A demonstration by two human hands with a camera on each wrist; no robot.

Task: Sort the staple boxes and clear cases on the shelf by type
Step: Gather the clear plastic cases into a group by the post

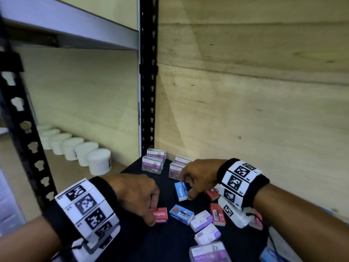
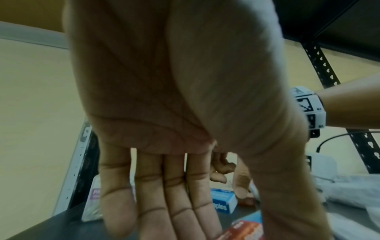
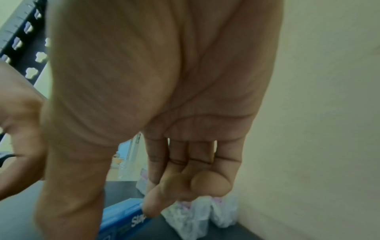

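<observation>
The left hand (image 1: 137, 193) pinched a red staple box (image 1: 160, 215); the right hand (image 1: 198, 176) apparently pinched a blue staple box (image 1: 181, 191). Both looked light, stiff cardboard, best gripped across the long sides.

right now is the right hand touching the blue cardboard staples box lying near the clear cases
Touching. In the head view the right hand has its thumb and fingers on opposite edges of the blue cardboard staples box; the right wrist view shows a fingertip on it.

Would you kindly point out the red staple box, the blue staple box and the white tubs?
red staple box (image 1: 160, 214), head view, lettered top.
blue staple box (image 1: 181, 189), head view, top face.
white tubs (image 1: 99, 161), head view, nearest tub's side.
</observation>
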